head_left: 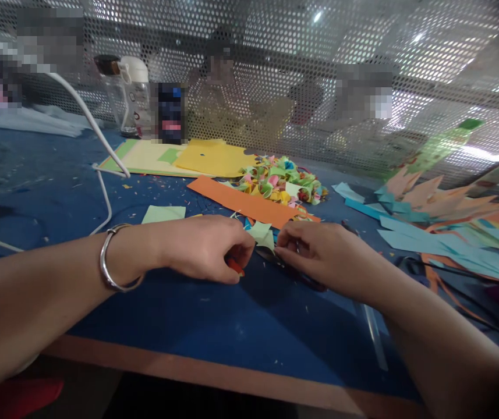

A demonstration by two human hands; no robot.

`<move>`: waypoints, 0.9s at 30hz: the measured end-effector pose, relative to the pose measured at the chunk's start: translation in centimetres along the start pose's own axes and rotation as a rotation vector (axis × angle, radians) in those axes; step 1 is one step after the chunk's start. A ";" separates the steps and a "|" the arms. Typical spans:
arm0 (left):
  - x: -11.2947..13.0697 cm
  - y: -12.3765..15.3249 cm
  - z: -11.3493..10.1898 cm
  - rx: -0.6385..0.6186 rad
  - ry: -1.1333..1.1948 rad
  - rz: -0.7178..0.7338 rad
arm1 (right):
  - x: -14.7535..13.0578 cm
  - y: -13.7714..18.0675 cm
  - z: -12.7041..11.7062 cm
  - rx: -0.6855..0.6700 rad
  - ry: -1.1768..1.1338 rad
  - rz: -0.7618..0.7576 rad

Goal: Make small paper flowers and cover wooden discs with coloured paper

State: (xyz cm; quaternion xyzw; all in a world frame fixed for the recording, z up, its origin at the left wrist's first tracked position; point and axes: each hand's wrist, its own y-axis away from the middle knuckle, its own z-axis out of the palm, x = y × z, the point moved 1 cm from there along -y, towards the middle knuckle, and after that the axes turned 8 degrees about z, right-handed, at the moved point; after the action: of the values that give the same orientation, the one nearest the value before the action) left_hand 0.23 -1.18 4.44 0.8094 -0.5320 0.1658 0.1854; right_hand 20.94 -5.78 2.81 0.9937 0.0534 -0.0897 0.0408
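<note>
Both my hands rest on a blue table top (214, 314) and meet over a small pale green folded paper (263, 234). My left hand (205, 247), with a metal bangle (112, 262) on the wrist, is closed in a pinch on the paper's left side, and a bit of orange shows under its fingertips. My right hand (319, 250) is closed, pinching the paper's right edge. Dark scissors (293, 273) lie under the right hand.
An orange paper strip (244, 203), a heap of small folded coloured papers (282, 180), yellow and green sheets (179, 157) and light blue and orange cut pieces (432, 221) lie behind. A white cable (101, 145), a bottle (129, 96) and a perforated metal screen (363, 70) stand at the back.
</note>
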 end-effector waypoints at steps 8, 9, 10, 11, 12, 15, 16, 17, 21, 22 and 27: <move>0.1 -0.1 0.5 0.324 0.156 0.090 | -0.4 0.5 -0.2 0.156 -0.282 -0.117; 0.0 -0.2 0.4 0.401 0.187 0.104 | -0.6 0.6 -0.3 0.175 -0.324 -0.121; -0.1 -0.2 0.3 0.473 0.205 0.111 | -0.7 0.7 -0.4 0.199 -0.360 -0.123; -0.1 -0.3 0.3 0.536 0.211 0.111 | -0.7 0.8 -0.4 0.222 -0.391 -0.120; -0.2 -0.4 0.4 0.588 0.209 0.105 | -0.8 0.8 -0.5 0.242 -0.419 -0.110; -0.4 -0.6 0.6 0.688 0.196 0.107 | -0.9 0.8 -0.5 0.262 -0.477 -0.078; -0.5 -0.6 0.8 0.703 0.191 0.126 | -0.9 0.8 -0.5 0.263 -0.486 -0.074; -0.5 -0.7 0.9 0.713 0.183 0.152 | -0.9 0.7 -0.4 0.264 -0.492 -0.074; -0.4 -0.7 1.3 0.732 0.105 0.244 | -0.8 0.5 -0.4 0.254 -0.535 -0.083; -0.3 -0.7 1.3 0.734 0.079 0.260 | -0.9 0.5 -0.4 0.249 -0.545 -0.084; -0.7 -0.9 1.6 0.771 -0.004 0.376 | -1.1 0.5 -0.5 0.242 -0.575 -0.105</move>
State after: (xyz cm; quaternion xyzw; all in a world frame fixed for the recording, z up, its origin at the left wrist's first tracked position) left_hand 0.88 -1.08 2.59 0.7086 -0.5697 0.3821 -0.1651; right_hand 20.06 -6.34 3.55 0.9212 0.0797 -0.3745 -0.0690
